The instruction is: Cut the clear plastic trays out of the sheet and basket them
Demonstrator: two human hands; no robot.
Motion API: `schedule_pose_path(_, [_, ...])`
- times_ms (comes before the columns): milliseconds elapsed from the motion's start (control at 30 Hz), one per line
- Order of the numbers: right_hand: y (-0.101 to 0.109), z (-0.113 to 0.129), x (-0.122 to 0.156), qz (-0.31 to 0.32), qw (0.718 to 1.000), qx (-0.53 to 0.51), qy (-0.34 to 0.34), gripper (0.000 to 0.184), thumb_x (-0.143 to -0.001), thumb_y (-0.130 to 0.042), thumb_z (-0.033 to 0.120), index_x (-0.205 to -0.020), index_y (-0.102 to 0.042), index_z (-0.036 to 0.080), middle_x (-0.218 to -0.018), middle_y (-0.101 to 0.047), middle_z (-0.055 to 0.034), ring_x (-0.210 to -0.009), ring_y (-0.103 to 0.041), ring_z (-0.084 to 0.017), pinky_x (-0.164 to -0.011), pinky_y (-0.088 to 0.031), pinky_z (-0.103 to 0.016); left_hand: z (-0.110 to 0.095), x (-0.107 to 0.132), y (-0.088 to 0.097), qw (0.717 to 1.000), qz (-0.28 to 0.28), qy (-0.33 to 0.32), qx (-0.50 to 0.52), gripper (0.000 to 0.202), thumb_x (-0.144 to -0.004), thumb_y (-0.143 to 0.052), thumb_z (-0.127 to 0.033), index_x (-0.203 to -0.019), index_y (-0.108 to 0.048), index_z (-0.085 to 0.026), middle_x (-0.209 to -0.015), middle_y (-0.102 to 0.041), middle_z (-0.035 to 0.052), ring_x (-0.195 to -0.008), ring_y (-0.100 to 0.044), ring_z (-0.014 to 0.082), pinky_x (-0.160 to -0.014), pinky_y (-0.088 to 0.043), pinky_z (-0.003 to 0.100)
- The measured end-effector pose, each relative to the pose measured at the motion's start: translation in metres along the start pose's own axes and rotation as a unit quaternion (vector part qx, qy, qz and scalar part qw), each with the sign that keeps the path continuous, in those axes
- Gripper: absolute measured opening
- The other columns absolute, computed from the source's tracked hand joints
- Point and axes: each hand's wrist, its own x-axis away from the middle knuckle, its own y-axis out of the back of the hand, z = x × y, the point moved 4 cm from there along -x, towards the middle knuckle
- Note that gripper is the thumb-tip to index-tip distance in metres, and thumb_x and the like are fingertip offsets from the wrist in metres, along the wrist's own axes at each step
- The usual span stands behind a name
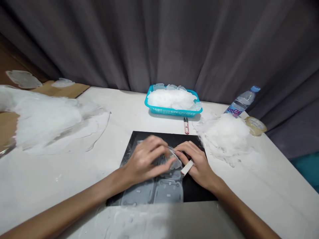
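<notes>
A clear moulded plastic piece point(176, 163) is held up between both hands above the black mat point(194, 194). My left hand point(148, 157) is curled, slightly blurred, with thumb and forefinger closed at the piece's left side. At its right edge, the fingertips of my right hand point(195, 162) pinch the plastic. A flat white stick-like tool point(186, 168) with a reddish end is tucked in my right palm; its kind cannot be made out. Under the hands lies a clear plastic sheet point(168, 191) with rounded rectangular moulded shapes, partly covered by the left hand.
Behind the mat lie pink thread snips point(186, 126) and a turquoise basket point(171, 112) heaped with white translucent pieces. To the right are a plastic pile point(229, 136), a water bottle point(241, 102) and a tape roll point(256, 126). Plastic sheets point(50, 119) and cardboard point(72, 90) lie left.
</notes>
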Motion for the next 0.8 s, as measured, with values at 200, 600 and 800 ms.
schedule_pose_path(200, [0.000, -0.001, 0.001, -0.055, 0.998, -0.003, -0.024, 0.011, -0.106, -0.053, 0.023, -0.108, -0.064, 0.024, -0.100, -0.068, -0.0040, -0.087, -0.062, -0.018, -0.079, -0.050, -0.033, 0.023, -0.014, 0.003, 0.982, 0.119, 0.136, 0.056, 0.028, -0.095, -0.070, -0.048, -0.104, -0.069, -0.022, -0.103, -0.074, 0.0049, -0.098, -0.068, 0.0236, -0.091, -0.050, 0.038])
schedule_pose_path(600, [-0.006, 0.000, 0.010, -0.102, 0.990, 0.090, -0.044, 0.015, -0.099, -0.067, 0.035, -0.104, -0.057, 0.025, -0.091, -0.066, -0.0012, -0.070, -0.057, -0.015, -0.065, -0.047, -0.028, 0.019, -0.024, 0.004, 0.938, 0.159, 0.283, 0.123, 0.021, -0.093, -0.067, -0.037, -0.083, -0.077, -0.021, -0.080, -0.076, -0.0001, -0.072, -0.070, 0.0169, -0.063, -0.048, 0.025])
schedule_pose_path(800, [-0.005, 0.005, 0.006, -0.093, 0.991, 0.073, -0.058, 0.015, -0.099, -0.069, 0.036, -0.100, -0.060, 0.025, -0.083, -0.066, 0.0004, -0.069, -0.059, -0.016, -0.061, -0.045, -0.028, 0.019, -0.022, 0.003, 0.929, 0.182, 0.286, 0.151, 0.031, -0.099, -0.062, -0.047, -0.086, -0.077, -0.023, -0.078, -0.076, -0.0020, -0.070, -0.069, 0.0164, -0.061, -0.045, 0.025])
